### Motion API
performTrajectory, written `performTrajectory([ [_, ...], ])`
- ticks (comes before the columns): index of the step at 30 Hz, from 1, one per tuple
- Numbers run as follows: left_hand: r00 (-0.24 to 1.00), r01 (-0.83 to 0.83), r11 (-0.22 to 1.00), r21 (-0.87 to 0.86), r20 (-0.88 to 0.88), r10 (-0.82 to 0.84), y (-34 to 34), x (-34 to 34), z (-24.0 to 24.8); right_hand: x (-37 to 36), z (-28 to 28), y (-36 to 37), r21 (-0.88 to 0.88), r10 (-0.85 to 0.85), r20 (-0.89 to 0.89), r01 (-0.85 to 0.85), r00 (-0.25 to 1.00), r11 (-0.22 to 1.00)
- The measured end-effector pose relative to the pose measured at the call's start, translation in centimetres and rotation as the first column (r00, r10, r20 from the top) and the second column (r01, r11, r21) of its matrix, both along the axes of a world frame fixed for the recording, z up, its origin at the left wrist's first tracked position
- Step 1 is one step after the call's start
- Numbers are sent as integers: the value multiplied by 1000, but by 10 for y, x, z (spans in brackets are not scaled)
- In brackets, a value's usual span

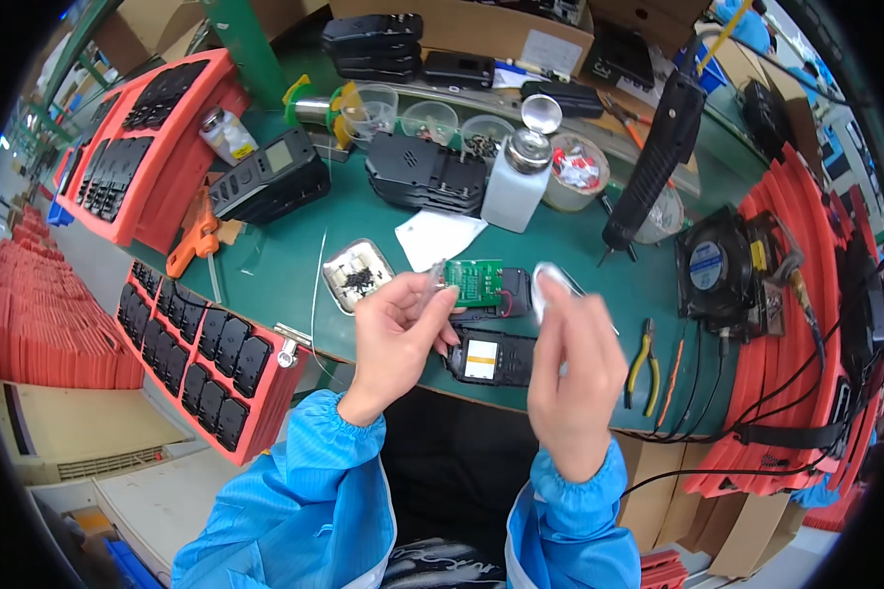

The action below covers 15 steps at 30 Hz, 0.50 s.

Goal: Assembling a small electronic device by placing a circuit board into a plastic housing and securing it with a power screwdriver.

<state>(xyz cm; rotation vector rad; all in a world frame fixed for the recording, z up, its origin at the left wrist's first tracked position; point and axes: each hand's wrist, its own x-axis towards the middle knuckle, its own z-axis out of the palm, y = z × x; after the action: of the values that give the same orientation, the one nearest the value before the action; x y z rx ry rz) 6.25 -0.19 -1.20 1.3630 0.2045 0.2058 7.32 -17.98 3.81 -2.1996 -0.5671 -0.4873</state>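
The green circuit board (476,280) is up in front of the person, over the near middle of the bench. The left hand (393,324) has it pinched by its left edge between thumb and fingers. Just behind and to the right of the board I see a black casing (518,285), with a red wire by the board's right edge. Nearer the person, a second black casing with a pale screen (497,358) lies on the bench, just below the board.

The right hand (578,368) is blurred. Its thumb and fingers are drawn together at a small white piece (541,285), apart from the board; I can't make out exactly what that piece is.

Left of the board sits a shallow white tray (341,266) with tiny black parts in it, and behind the board lies a white sheet (432,238). Farther back come a stack of black casings (424,175), a pale bottle with a metal top (514,191) and some clear cups.

To the right, yellow-handled pliers (644,373) lie next to a thin orange tool (671,383), with a black fan (707,265) beyond them. A black power screwdriver (661,157) hangs point down above the bench.

Over on the left, an orange glue gun (194,236) lies near a grey handheld instrument (270,177), and a red foam tray (252,402) full of black parts leans against the near edge of the green bench (285,285).
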Motion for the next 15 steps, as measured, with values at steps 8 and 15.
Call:
performTrajectory([
  [8,999,46,999,-21,0,-46,1,-4,-7,81,26,75,165,-82,253,41,964,986],
  [15,998,59,998,-17,30,-58,-1,-2,-13,69,26,55,-28,-24,307,35,951,999],
])
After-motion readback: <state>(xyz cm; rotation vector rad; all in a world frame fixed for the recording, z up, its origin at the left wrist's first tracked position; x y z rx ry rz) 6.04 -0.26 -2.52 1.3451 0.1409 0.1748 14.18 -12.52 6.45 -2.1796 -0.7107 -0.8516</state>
